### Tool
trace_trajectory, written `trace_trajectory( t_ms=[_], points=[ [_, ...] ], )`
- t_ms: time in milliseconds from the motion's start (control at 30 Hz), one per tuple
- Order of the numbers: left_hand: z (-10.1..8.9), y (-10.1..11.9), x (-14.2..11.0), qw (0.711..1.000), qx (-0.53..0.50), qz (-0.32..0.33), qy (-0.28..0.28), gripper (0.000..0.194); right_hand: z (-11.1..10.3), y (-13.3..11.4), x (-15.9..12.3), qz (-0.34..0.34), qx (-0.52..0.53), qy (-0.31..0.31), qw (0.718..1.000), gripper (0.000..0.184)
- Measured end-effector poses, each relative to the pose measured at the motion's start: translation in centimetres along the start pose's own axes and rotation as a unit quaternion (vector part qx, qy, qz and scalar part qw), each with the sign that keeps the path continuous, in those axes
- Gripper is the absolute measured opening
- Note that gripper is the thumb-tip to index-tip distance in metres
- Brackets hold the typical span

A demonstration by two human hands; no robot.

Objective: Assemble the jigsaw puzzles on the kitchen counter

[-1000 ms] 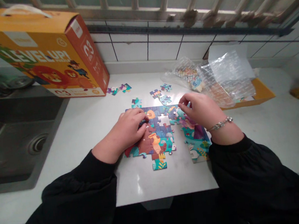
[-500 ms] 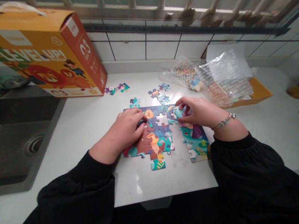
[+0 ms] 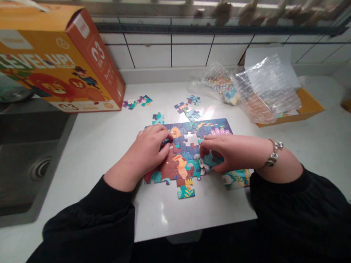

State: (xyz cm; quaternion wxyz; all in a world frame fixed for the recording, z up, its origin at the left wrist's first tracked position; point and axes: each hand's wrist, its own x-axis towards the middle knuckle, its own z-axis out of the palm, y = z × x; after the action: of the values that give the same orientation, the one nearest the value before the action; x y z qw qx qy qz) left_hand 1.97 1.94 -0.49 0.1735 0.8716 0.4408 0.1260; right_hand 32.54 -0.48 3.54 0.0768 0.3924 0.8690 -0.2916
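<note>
Counter (image 3: 163,222) bearing a partly joined puzzle (image 3: 184,170) beneath both hands. Right hand (image 3: 228,153), thumb and fingers apart, could buckle it by pressing unevenly; left hand (image 3: 149,151), its grip indistinct, could skew it by dragging.

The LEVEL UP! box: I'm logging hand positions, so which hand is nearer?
Left. The left hand is on the puzzle, in front and right of the box; the right hand is farther right along the puzzle.
</note>
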Motion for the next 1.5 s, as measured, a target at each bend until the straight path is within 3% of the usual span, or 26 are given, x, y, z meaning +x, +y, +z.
trace_trajectory(
  t_ms=[367,600,967,1267,1500],
  points=[
    [0.2,-0.1,0.0,1.000,-0.001,-0.005,0.004,0.021,0.5,-0.3,-0.1,0.035,-0.038,-0.010,0.999,0.040],
    [0.2,-0.1,0.0,1.000,0.003,-0.009,0.003,0.021,0.2,-0.4,0.6,0.045,-0.046,-0.016,0.998,0.029],
    [0.1,-0.1,0.0,1.000,0.011,-0.003,0.008,0.021,0.2,0.5,1.6,0.080,-0.006,-0.019,0.997,0.045],
    [0.0,0.1,0.1,1.000,0.006,-0.005,0.005,0.021,-1.2,1.4,0.4,0.125,-0.006,-0.018,0.992,0.037],
    [-0.1,0.2,0.1,1.000,0.004,-0.004,0.002,0.022,-1.2,1.3,0.4,0.090,0.006,-0.042,0.995,0.023]
  ],
)
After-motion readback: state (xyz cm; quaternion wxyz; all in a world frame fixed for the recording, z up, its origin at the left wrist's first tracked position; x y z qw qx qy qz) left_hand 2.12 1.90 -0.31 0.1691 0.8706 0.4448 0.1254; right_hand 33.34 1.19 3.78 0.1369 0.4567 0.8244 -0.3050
